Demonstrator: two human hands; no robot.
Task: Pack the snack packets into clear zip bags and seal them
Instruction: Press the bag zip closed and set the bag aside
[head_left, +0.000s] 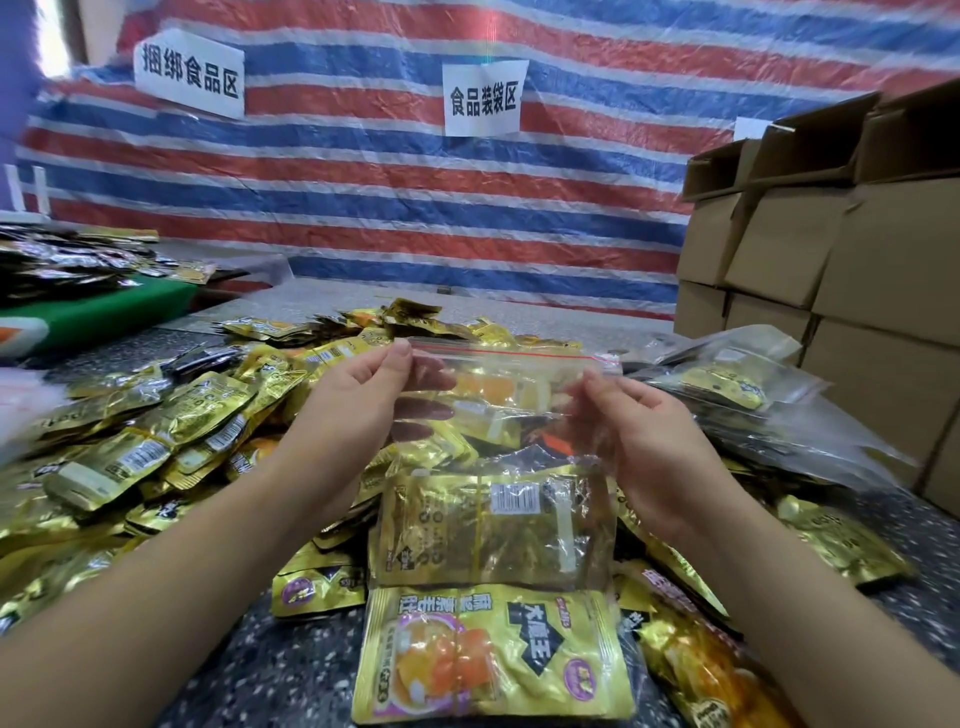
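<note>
Hands (358, 384) (631, 415) hold zip bag (498, 452) upright (seal topmost, level).

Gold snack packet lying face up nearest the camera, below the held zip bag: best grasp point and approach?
Probably pinch the snack packet at its near flat seam edge, coming from the person's side. It lies flat and face up on the speckled table, its far edge sits under the clear zip bag held by the left hand and right hand.
</note>
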